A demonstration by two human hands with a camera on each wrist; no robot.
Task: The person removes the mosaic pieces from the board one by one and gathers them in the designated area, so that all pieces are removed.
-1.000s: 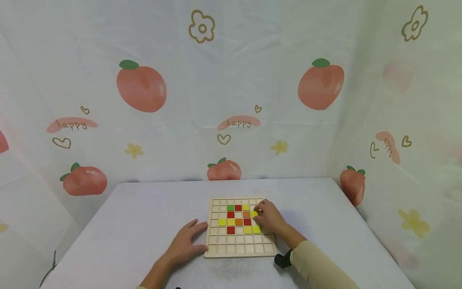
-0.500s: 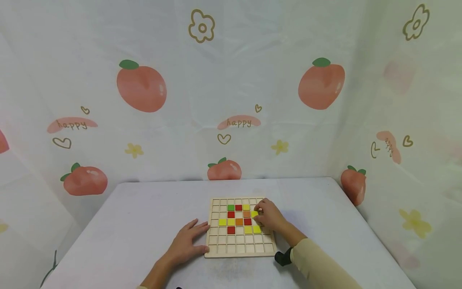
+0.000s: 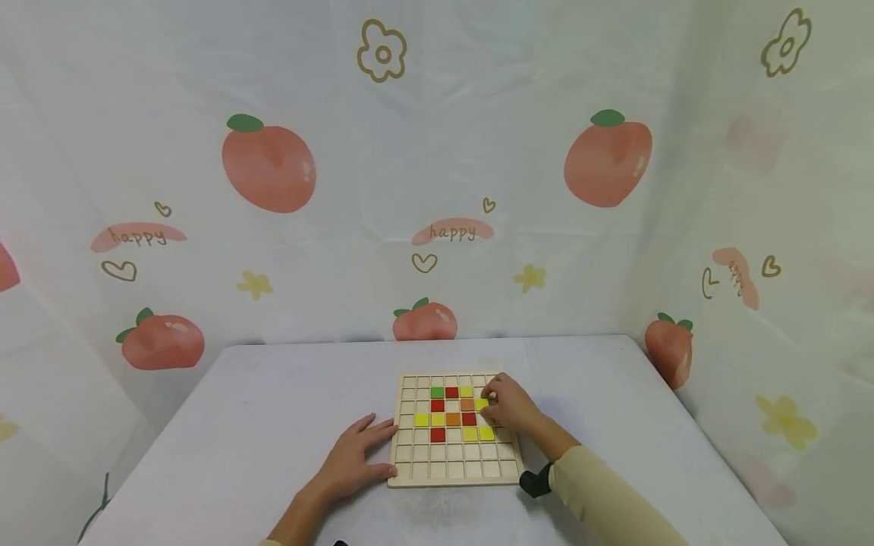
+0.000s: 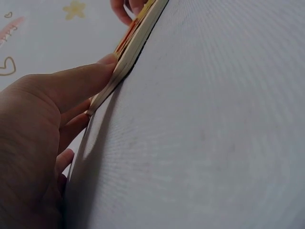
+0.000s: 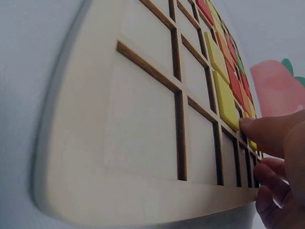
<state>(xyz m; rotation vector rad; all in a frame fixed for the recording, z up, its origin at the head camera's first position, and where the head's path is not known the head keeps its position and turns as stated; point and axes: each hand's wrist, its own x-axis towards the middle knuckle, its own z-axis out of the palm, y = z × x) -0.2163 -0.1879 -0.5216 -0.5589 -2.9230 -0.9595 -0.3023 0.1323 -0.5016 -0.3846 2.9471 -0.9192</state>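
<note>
While a beige sleeve [image 3: 611, 497] slants in near right, a black object [image 3: 536, 483] at its cuff, the left hand [image 3: 347, 464] meets the near-left side of the wooden grid board [image 3: 456, 481], fingers spread and relaxed, gripping nothing. Left wrist view gives what the head view can't: thumb [image 4: 86, 82] on the rim, board seen edge-on. Flat on the white table [image 3: 293, 402] it lies, and over its right side comes the right hand [image 3: 514, 408], thumb and forefinger nipping a yellow tile [image 3: 481, 405] beside an orange tile [image 3: 467, 405]; in its slot or lifted, can't tell. Right wrist view adds the lower fingers, curled by the board's edge. Only the head view lays out the farthest tiled row plainly: green tile [image 3: 438, 393], red tile [image 3: 452, 393], another yellow. Behind it all, a fruit-print curtain [image 3: 410, 152].
</note>
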